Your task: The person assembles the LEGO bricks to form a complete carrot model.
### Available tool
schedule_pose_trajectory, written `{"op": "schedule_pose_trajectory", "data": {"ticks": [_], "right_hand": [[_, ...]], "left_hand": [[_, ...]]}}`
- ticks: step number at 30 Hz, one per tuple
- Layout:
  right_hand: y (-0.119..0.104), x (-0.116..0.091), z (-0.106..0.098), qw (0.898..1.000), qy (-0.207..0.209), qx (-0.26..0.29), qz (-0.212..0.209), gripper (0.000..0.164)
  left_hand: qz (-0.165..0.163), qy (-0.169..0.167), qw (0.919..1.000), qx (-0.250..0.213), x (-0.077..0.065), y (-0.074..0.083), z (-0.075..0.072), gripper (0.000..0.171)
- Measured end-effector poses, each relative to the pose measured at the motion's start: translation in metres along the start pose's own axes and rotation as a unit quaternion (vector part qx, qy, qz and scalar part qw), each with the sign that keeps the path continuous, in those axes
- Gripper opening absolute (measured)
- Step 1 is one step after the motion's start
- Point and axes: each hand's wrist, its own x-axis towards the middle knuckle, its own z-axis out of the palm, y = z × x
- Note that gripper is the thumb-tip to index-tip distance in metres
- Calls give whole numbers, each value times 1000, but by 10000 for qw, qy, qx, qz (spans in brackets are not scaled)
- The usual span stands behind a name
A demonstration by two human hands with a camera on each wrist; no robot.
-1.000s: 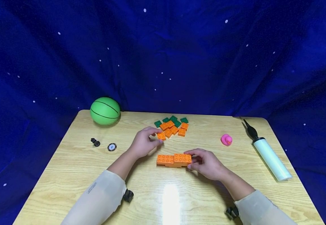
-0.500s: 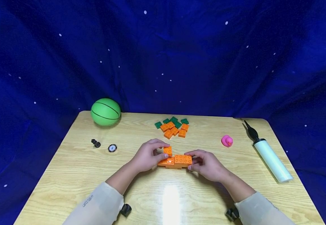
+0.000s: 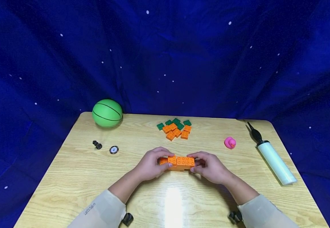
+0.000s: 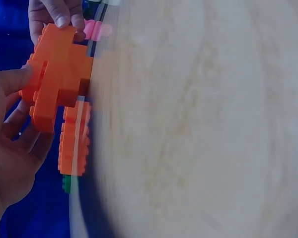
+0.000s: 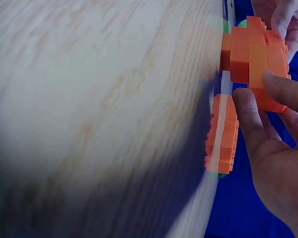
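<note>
A stepped structure of orange toy building bricks (image 3: 181,162) stands near the middle of the table, in front of the person. At its right end, my right hand (image 3: 210,168) grips it between thumb and fingers. My left hand (image 3: 151,164) pinches a small square orange brick (image 3: 171,161) on the structure's upper left part, beside the raised bricks there. Whether its studs are fully pressed in cannot be told. From the side, the left wrist view shows the structure's layers (image 4: 54,54), narrower toward the base. The right thumb and fingers hold the structure's end brick (image 5: 263,94) in the right wrist view.
Behind the hands lies a pile of loose orange bricks (image 3: 170,136) and green bricks (image 3: 176,121). On the left are a green ball (image 3: 107,113), a black chess pawn (image 3: 97,145) and a poker chip (image 3: 114,149). Rightward sit a pink rubber duck (image 3: 230,142) and a hand pump (image 3: 276,162).
My left hand has carried a small orange brick from the pile toward me and lowered it onto the structure's left part. My right hand has kept its grip in place.
</note>
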Motion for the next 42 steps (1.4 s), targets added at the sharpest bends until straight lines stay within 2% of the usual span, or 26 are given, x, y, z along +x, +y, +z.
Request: {"op": "schedule_pose_trajectory", "data": {"ticks": [7,11,24,34,38,42], "right_hand": [[0,0,0,10000,19,15,39,46],[-1,1,-1,10000,26,-22,55,46],[-3,2,-2,10000,14,-4,95,44],[-2,0,-3,9999,11,10,141,44],[-1,1,-3,9999,-25,103,73,44],[1,2,-2,9997,-83,227,75,44]], "left_hand": [[-361,-41,9987,-358,-1,0,5,31],[-451,-40,9976,-526,0,-1,6,30],[-276,-53,9985,-471,4,-2,3,30],[-232,-112,9995,-199,5,1,2,31],[-114,-212,9997,-44,9,0,-2,32],[-61,-389,9992,-107,12,-1,-8,31]]}}
